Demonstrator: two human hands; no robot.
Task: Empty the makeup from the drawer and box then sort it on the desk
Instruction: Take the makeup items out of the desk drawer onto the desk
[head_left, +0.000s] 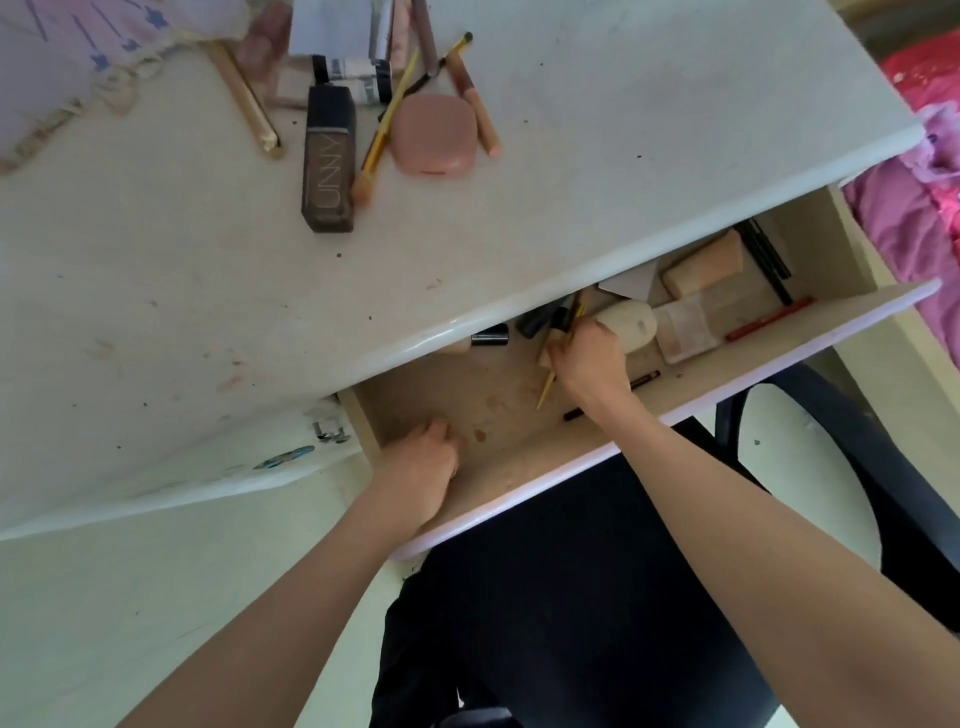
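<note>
The drawer stands pulled open under the white desk. Inside it my right hand is closed around a thin gold-handled brush and a dark-capped item. My left hand rests curled on the bare left part of the drawer floor, and no object shows in it. Around the right hand lie a cream oval case, a pale palette, a sponge block, a red pencil, dark pencils and a black tube. On the desk lie a dark UNNY bottle, a pink compact and several brushes.
A fringed cloth covers the desk's far left corner. A black chair stands beneath the drawer, against my dark-clothed lap. Pink bedding lies to the right of the desk. The drawer's pale front edge crosses both forearms.
</note>
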